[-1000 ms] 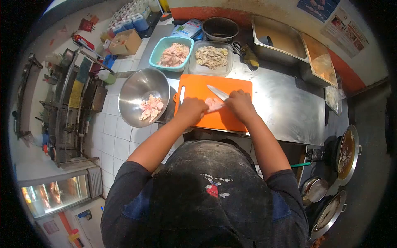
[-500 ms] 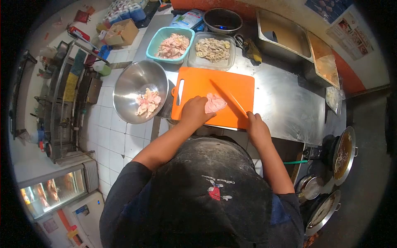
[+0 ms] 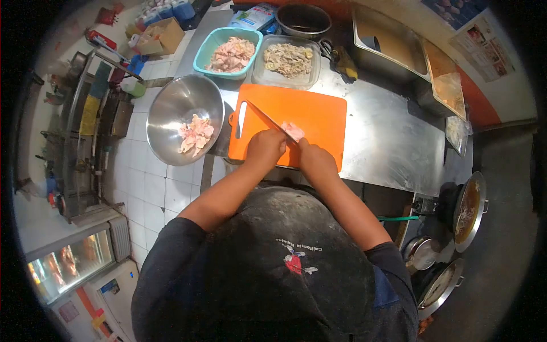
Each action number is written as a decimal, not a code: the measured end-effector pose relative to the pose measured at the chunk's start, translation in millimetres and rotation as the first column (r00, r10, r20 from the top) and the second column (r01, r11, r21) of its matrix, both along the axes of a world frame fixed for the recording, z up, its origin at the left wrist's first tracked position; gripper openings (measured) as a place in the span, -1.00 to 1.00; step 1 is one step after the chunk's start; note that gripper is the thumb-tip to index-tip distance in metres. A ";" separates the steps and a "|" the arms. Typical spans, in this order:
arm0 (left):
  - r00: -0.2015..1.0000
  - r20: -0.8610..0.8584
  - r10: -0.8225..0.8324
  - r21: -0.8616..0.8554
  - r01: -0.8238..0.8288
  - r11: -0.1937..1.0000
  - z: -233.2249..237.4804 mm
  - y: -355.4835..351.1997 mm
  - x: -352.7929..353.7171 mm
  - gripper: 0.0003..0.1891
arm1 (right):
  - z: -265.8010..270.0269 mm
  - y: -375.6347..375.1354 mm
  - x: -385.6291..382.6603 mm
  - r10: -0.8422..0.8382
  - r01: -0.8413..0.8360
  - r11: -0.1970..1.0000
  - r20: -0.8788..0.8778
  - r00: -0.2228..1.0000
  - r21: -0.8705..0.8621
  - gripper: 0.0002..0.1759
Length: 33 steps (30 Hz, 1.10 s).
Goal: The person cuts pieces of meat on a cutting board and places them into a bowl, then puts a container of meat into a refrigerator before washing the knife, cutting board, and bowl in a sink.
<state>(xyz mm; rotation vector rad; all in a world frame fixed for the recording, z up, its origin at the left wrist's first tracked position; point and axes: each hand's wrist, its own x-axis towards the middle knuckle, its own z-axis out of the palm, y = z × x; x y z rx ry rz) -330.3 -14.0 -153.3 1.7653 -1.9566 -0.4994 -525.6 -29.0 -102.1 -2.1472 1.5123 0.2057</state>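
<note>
On the orange cutting board (image 3: 322, 119) lies a piece of pale pink meat (image 3: 293, 130). My right hand (image 3: 317, 161) is closed round the handle of a knife (image 3: 266, 117), whose blade points up and left across the meat. Beside the blade, my left hand (image 3: 266, 147) has its fingers bent against the left edge of the meat, close to my right hand. Left of the board, a steel bowl (image 3: 167, 111) holds several pink pieces (image 3: 196, 134).
Behind the board stand a turquoise tub (image 3: 200, 60) of pink meat and a clear container (image 3: 313, 74) of greyish pieces. Steel trays (image 3: 393, 64) are at the back right. Pans (image 3: 470, 212) sit at the right. A dark bowl (image 3: 303, 21) is at the back.
My right hand has moved left, bringing the knife from the right side of the meat to a place over it, near my left hand. The whole view has shifted slightly.
</note>
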 end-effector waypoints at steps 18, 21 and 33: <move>0.964 -0.267 -0.003 -0.007 0.001 1.000 25.5 -22.0 -6.6 -0.76 | 22.8 130.3 -198.3 -0.281 0.280 0.959 0.000 0.960 0.052 -0.75; 0.996 -0.011 -0.089 -0.048 0.089 0.995 36.6 -28.0 -23.2 -0.72 | 17.0 133.4 -192.1 -0.322 0.321 0.947 0.067 0.944 0.037 -0.75; 0.931 -0.315 0.181 0.091 -0.161 0.983 120.9 -92.9 61.2 -0.64 | -18.4 162.4 -214.6 -0.402 0.395 0.915 0.167 0.900 0.075 -0.74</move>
